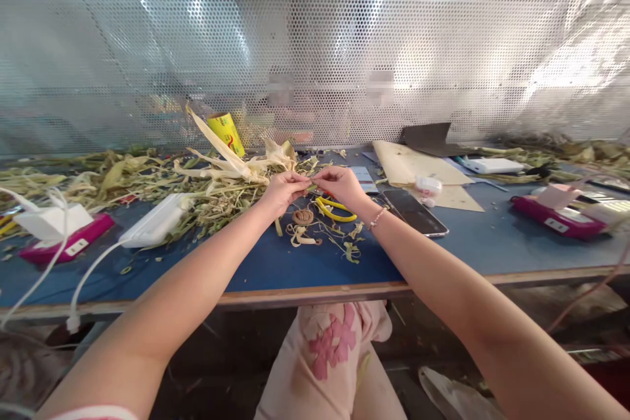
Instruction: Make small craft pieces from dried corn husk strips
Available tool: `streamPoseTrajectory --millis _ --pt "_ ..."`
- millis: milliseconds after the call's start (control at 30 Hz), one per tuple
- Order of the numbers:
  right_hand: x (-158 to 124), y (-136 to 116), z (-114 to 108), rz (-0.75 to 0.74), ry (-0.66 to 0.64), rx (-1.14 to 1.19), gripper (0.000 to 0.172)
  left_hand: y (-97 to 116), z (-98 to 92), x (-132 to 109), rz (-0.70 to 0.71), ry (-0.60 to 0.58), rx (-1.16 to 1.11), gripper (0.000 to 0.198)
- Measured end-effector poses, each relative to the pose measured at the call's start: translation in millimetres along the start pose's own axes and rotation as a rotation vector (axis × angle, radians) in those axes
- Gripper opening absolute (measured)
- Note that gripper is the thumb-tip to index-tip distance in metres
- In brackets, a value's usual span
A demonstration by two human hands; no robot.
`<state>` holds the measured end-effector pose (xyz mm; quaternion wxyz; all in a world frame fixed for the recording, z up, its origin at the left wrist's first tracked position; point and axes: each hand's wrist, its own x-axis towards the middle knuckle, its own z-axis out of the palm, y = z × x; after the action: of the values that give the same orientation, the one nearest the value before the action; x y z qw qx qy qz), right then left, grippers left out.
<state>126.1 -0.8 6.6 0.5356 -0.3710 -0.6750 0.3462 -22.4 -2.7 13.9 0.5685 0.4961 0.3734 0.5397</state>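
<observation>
Over the blue tabletop my left hand (pixel 287 188) and my right hand (pixel 339 184) meet, fingertips almost touching. Both are closed in a pinch on a small, thin greenish strip (pixel 311 186), mostly hidden by the fingers; its kind is too small to make out. Just below the hands lie a coil of brown twine (pixel 302 216) and yellow-handled scissors or pliers (pixel 335 210), partly covered by my right hand. Curled dry husk scraps (pixel 306 236) are in front of the coil. Left of my left hand rests a bunch of pale dry husks (pixel 246 167).
Dried plant strips (pixel 113 170) heap across the left. A yellow cardboard tube (pixel 226 133) leans at the back. A phone (pixel 416 211), brown paper (pixel 418 167), a white adapter (pixel 155 220) and magenta power strips (pixel 558 218) lie around. A perforated metal screen (pixel 335 46) stands behind.
</observation>
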Motion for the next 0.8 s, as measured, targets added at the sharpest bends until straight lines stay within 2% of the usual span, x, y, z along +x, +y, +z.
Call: streamPoseTrajectory --millis 133,333,533,700,800 --pt "-1.0 1.1 1.3 -0.059 0.035 -0.094 0.008 1.8 0.5 -0.2 -0.027 -0.01 -0.034 0.011" --pt "0.1 8.1 1.9 -0.144 0.071 -0.176 0.01 0.4 0.3 -0.8 -0.146 -0.022 0.0 0.003" --pt "-0.5 9.2 2.8 -0.147 0.06 -0.195 0.007 1.8 0.1 0.0 -0.176 0.009 -0.029 0.011" --pt "0.5 9.8 2.8 -0.096 0.025 -0.131 0.007 2.0 -1.6 1.1 -0.134 0.002 0.003 0.011" --pt "1.4 10.0 2.1 -0.057 -0.004 -0.116 0.01 0.2 -3.6 2.3 -0.027 -0.032 0.106 0.009"
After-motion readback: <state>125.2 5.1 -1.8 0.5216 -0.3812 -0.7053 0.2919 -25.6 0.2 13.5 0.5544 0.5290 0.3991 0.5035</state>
